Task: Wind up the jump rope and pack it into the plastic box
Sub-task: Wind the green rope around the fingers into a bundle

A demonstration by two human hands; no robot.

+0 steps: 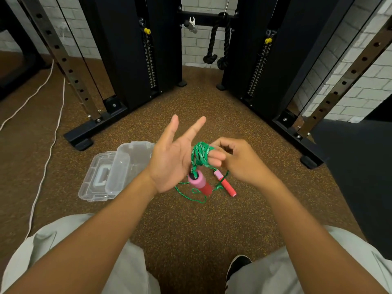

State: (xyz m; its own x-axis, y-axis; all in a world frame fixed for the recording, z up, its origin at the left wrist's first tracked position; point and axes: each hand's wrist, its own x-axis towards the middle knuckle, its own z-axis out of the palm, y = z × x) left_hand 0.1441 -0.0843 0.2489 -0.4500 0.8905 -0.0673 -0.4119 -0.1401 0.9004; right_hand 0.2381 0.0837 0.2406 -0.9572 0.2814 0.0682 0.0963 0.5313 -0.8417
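The green jump rope (200, 154) is coiled several times around two fingers of my left hand (174, 160), whose thumb and forefinger stick out straight. One pink and red handle (200, 183) hangs just below that palm. The other handle (226, 183) lies on the floor with loose rope loops (191, 195) beside it. My right hand (237, 160) is curled at the coil, pinching the rope near the wrapped fingertips. The clear plastic box (125, 164) sits open on the floor left of my left hand, its lid (95, 177) folded out flat.
A black cable machine with weight stacks (131, 60) and steel uprights (63, 60) rises ahead on both sides. A black rope attachment (218, 45) hangs at the back. A white cord (44, 166) trails over the floor on the left. My knees and one shoe (237, 266) are at the bottom.
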